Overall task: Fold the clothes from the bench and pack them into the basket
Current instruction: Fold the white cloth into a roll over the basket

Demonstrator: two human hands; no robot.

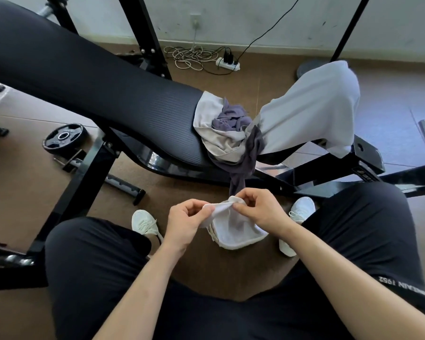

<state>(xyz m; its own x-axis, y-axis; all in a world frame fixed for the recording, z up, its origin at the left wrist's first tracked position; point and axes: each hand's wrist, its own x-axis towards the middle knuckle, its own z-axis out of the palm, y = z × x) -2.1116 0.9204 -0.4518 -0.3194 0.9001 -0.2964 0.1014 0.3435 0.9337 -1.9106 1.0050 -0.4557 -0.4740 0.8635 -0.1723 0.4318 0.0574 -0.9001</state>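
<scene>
Left hand [185, 220]: fingers curled, pinching white cloth [233, 229] at its top edge. Right hand [258, 209]: likewise pinching the same edge. Cloth hangs between the knees, above the floor. Bench [96, 94]: clothes pile [228, 128] at its near end.

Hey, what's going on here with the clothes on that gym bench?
A seated person is sorting laundry. The left hand and right hand both pinch the top edge of a small white garment, held out in front. On the padded bench ahead a heap waits unfolded: a beige piece, a purple piece, a dark grey piece hanging off the edge, and a pale grey garment draped to the right. No basket is in view.
</scene>
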